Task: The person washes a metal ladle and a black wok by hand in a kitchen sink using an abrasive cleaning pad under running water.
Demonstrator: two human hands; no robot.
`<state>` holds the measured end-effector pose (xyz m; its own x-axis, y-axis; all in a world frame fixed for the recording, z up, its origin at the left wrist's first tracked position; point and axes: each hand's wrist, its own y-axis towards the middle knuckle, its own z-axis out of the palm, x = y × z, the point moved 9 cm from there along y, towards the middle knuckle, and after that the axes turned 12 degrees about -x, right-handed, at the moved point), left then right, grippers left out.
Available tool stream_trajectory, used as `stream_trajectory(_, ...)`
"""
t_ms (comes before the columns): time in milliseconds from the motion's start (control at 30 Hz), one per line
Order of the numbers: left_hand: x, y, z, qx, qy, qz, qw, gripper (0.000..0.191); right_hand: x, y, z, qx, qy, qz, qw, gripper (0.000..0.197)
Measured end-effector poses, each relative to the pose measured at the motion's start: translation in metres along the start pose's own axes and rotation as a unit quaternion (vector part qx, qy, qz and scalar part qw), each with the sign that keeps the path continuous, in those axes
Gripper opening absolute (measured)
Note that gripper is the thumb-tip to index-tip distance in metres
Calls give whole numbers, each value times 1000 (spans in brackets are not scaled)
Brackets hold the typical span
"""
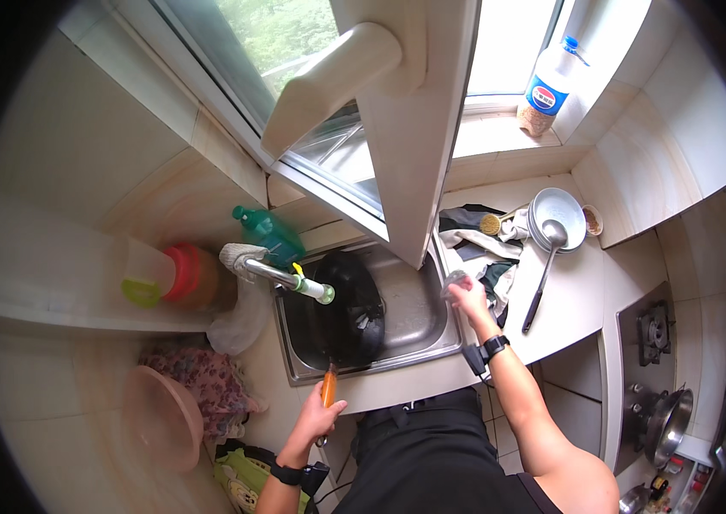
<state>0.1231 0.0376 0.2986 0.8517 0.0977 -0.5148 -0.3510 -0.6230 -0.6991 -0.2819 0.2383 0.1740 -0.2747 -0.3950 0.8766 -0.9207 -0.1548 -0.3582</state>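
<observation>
A black wok (347,308) sits tilted in the left part of the stainless steel sink (417,321). Its orange handle (329,387) reaches over the front rim, and my left hand (317,417) is closed around it. At the sink's right edge, my right hand (470,301) grips a small grey scrubber (453,283), which looks like steel wool. The fingers partly cover it. Above the wok extends the tap (279,275), with a green-and-white nozzle at its end and a cloth wrapped around its bend.
An open window sash (401,148) juts over the sink. Rightward lie crumpled cloths (482,234), a round brush (490,224), stacked bowls (559,209) and a ladle (542,276). Behind the tap is a green bottle (270,234). A gas stove (646,366) stands far right, a pink basin (167,417) left.
</observation>
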Motion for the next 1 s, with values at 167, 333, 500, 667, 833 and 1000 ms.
stream_trajectory(167,-12,-10,3,49,-79,-25,995,73,-30,27,-9,-14,241,100,965,71)
stream_trajectory(333,-9,-12,36,147,-224,-44,962,51,-60,-16,-16,20,-75,-38,996,28)
stream_trajectory(500,-13,-20,56,202,-375,-82,901,32,-52,-222,70,532,-90,317,780,62)
stream_trajectory(667,-33,-35,96,323,-547,-101,765,39,-8,-280,125,518,254,476,664,51)
stream_trajectory(833,-38,-40,121,404,-548,-72,729,56,-28,-264,148,391,239,463,759,17)
stream_trajectory(1000,-29,-44,95,390,-395,51,830,77,-9,-240,129,273,284,489,778,10)
